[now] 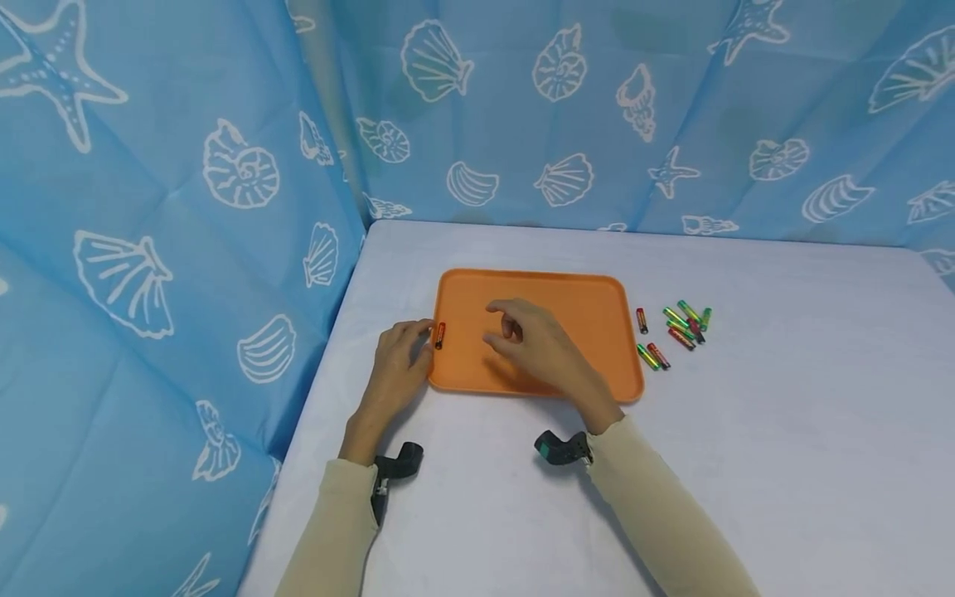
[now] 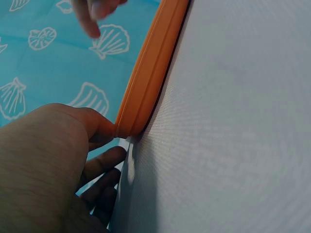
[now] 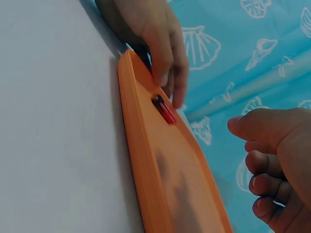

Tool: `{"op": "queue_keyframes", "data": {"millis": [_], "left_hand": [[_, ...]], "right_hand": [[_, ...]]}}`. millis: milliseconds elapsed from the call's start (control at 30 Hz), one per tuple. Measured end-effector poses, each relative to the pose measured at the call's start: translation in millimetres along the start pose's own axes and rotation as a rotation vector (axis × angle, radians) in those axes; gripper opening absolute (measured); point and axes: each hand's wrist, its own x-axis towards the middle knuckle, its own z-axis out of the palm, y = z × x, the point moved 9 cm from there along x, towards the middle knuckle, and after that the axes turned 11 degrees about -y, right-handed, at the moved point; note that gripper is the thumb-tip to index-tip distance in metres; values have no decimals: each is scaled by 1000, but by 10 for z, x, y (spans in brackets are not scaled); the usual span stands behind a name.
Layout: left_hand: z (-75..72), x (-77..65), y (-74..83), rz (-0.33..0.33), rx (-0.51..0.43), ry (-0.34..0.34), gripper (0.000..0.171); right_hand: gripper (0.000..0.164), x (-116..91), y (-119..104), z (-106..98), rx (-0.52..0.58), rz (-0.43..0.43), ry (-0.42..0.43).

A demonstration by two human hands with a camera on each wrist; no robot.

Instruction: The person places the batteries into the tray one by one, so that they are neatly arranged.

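One red and black battery (image 1: 440,336) lies lengthwise along the left side of the orange tray (image 1: 537,286). My left hand (image 1: 395,365) rests against the tray's left edge beside that battery. In the left wrist view its thumb (image 2: 102,126) touches the tray's near corner, with the other fingers loosely bent below. Over the middle of the tray hovers my right hand (image 1: 540,344), thumb and index finger curved apart. Nothing shows between those fingers in the right wrist view, where the tray battery (image 3: 164,109) lies close to the left hand's fingertips.
Right of the tray, several loose red and green batteries (image 1: 679,325) lie on the white tabletop (image 1: 783,398). A red one (image 1: 642,320) and a green one (image 1: 648,356) are close to the tray's right rim. Blue shell-print cloth (image 1: 507,108) hangs behind and on the left.
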Motion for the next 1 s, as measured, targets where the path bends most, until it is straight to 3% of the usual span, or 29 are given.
{"op": "queue_keyframes", "data": {"millis": [467,700,1000], "left_hand": [[-13,-26,-20,-7,-1,-8,42],[4,-31,-36,-34,3,-15,42],[14,-23,9,-20,-3,-9,42]], "right_hand": [[40,-619,340,-411,-75,31,62],[38,-818,558,-504,-117,62,84],[38,-1020,761,-680,-131,73,113]]}}
